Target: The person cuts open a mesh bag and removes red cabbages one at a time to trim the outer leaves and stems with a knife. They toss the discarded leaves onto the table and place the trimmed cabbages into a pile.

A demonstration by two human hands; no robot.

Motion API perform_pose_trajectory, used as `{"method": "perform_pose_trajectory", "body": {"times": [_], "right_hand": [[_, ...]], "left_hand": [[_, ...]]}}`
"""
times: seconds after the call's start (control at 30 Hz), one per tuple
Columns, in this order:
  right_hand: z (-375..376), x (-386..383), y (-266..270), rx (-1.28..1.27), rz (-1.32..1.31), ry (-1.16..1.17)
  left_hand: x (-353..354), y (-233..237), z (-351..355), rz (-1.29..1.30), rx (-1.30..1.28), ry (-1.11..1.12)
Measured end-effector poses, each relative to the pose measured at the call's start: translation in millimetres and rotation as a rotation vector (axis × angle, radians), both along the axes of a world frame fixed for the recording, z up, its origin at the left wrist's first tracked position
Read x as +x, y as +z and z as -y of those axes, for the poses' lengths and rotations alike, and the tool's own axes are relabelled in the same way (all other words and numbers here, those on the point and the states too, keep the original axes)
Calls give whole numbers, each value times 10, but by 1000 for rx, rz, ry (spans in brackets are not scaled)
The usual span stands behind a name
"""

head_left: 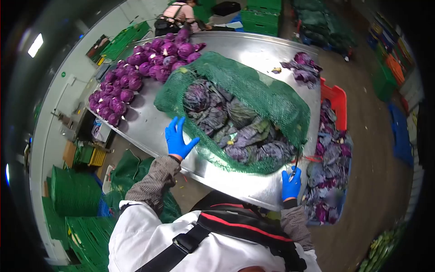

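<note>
A green mesh sack (272,97) lies on the metal table, slit wide open. Inside it, red cabbages (206,115) with dark outer leaves show through the opening. My left hand (178,140), in a blue glove, hovers by the sack's near left edge with fingers spread and nothing in them. At the sack's right end, my right hand (291,185), also blue-gloved, is closed around a knife (297,161). Its thin blade points away from me, beside the mesh. The fingers partly hide the handle.
Peeled purple cabbages (156,59) are heaped along the table's (145,122) far left side. Loose leaves (303,68) lie at the far right corner. Right of the table stand a red crate (337,97) and a bin of trimmed leaves (328,181). Another person (181,13) is beyond the far edge.
</note>
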State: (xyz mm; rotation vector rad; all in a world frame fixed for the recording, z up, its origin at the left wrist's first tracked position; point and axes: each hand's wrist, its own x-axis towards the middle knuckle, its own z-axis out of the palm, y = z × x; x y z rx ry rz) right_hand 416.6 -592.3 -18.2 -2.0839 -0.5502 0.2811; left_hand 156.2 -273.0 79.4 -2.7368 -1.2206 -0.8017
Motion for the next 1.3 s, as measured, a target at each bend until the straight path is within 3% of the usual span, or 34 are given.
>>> {"method": "perform_pose_trajectory", "body": {"times": [0.03,0.1,0.2,0.27,0.43,0.53,0.67,0.73,0.8,0.87,0.93,0.97,1.0,1.07,1.13,1.2,1.3], "right_hand": [[-115,3,-91,40,-56,3],[-307,17,-244,55,114,-14],[-594,40,-291,-24,239,-40],[-676,122,-600,-72,313,-88],[-953,265,-449,-84,150,-92],[-1190,519,-433,-65,66,-60],[-1514,1053,-718,-21,230,-38],[-1534,1436,-1183,-207,824,13],[-1631,1397,-760,-290,697,-35],[-1715,1241,-119,-368,564,-85],[-1728,957,348,-194,211,-85],[-1730,827,368,-131,244,-116],[-1772,730,370,-139,245,-117],[-2004,559,345,15,675,205],[-2429,348,419,2,213,333],[-2982,-66,1110,185,-890,318],[-3568,-493,1482,152,-1064,556]], "left_hand": [[11,-97,-167,8,11,19],[52,-486,-578,208,-94,175],[311,-797,-727,188,-266,350],[437,-1160,-851,377,-172,317],[636,-1244,-1047,719,-327,216],[817,-1169,-1192,627,-340,295],[1105,-1132,-1505,500,-329,369],[1208,-1099,-1597,469,-310,367],[1265,-1104,-1655,288,-296,397],[1162,-981,-1648,277,-262,402],[878,-783,-1708,126,-501,272],[710,-869,-1778,164,-347,207],[593,-718,-1746,163,-355,206],[406,-243,-1679,132,-658,186],[304,-344,-1699,175,-570,155],[231,-221,-1647,-157,-701,153],[8,-209,-1518,-94,-596,69]]}}
